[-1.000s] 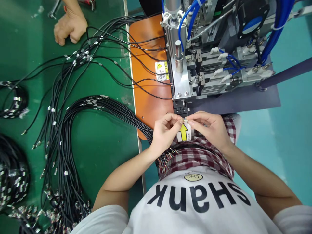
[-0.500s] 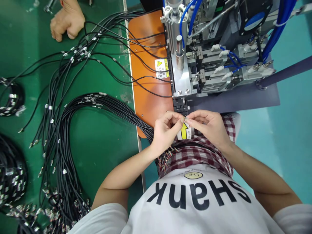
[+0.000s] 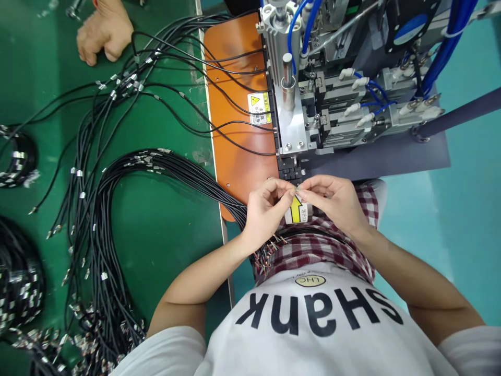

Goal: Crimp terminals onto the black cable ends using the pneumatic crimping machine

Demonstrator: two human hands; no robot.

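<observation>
My left hand [image 3: 267, 210] and my right hand [image 3: 335, 201] meet fingertip to fingertip just in front of the black jaw block [image 3: 290, 171] of the machine [image 3: 313, 99]. Both pinch a tiny metal-tipped cable end [image 3: 297, 190] between thumb and fingers. Below my left wrist a bunch of stripped wire ends [image 3: 270, 250] hangs over my checked lap. A label with a yellow arrow [image 3: 296, 212] shows under my fingers.
A thick bundle of black cables [image 3: 117, 209] loops over the green bench. Loose cables cross the orange plate [image 3: 235, 130]. Taped cable coils [image 3: 18, 282] lie at the left edge. Another person's fist [image 3: 105, 31] rests at the top left.
My hands stay pinched together and have crept slightly up toward the jaw block. The other person's fist has shifted a little to the left in view.
</observation>
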